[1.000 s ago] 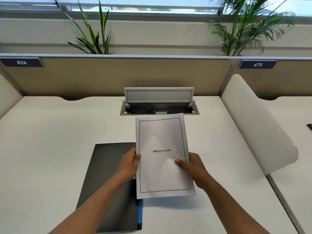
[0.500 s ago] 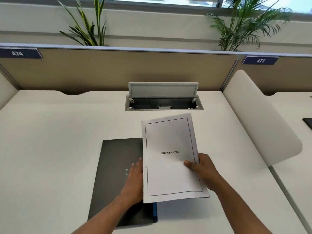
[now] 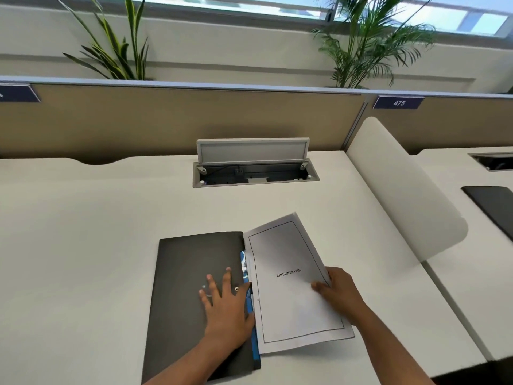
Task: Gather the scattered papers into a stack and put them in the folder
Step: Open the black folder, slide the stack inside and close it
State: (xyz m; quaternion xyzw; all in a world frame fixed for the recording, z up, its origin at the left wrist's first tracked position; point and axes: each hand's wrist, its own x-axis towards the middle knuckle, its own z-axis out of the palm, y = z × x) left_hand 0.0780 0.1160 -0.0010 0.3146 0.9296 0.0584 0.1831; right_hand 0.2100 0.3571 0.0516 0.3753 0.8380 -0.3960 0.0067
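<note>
You are looking at a bright, evenly lit scene: daylight comes in through the window strip (image 3: 277, 6) along the top edge, where the panes are blown out to pale blue-white. The white desk (image 3: 83, 218) reflects that light softly, without hard glare. Shadows are faint and diffuse; you see a soft one under the lifted papers (image 3: 291, 287) near their lower edge and another beneath the curved side divider (image 3: 402, 190). The wide-angle lens bends the partition top (image 3: 194, 86) and stretches things toward the corners. Focus is slightly soft throughout, and the printed title on the papers is smeared.
</note>
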